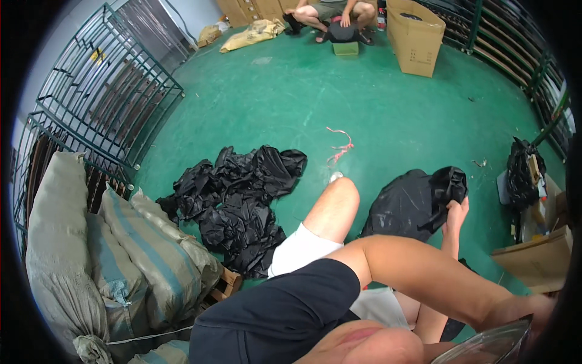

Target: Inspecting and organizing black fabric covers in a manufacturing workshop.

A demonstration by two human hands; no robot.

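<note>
My right hand (458,213) is closed on the gathered upper edge of a bulging black plastic bag (400,205), which rests on the green floor beside my knee. Dusty pale marks show on the bag's side. My left arm crosses in front of me to the lower right. There my left hand (536,310) is a blur close to a pair of glasses (488,347), its fingers too unclear to read. To the left of my bent leg spreads a crumpled heap of black plastic (236,200).
Stuffed woven sacks (148,255) are stacked at the left by a green metal rack (115,91). Pink string (341,148) lies on the floor ahead. A tall carton (416,37) stands far back near a seated person (339,18). More cartons (536,258) and a hanging black bag (522,176) are at right.
</note>
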